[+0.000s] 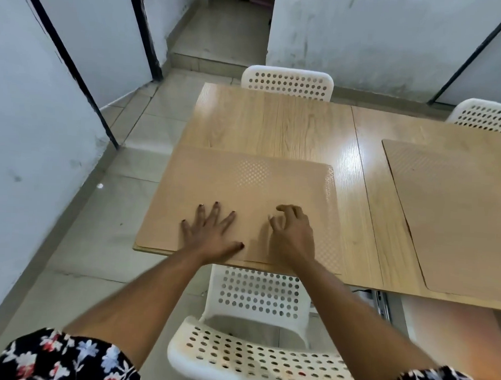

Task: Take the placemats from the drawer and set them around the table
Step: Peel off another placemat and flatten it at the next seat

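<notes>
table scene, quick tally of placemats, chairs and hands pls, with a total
placemats: 2, one under the hands, one to the right
white chairs: 3, near, far, far right
hands: 2, left hand, right hand
total: 7

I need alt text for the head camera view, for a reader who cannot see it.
Both hands, left hand flat and right hand curled, rest on a placemat at the table edge. A second placemat lies to the right; white chairs surround the table.
</notes>
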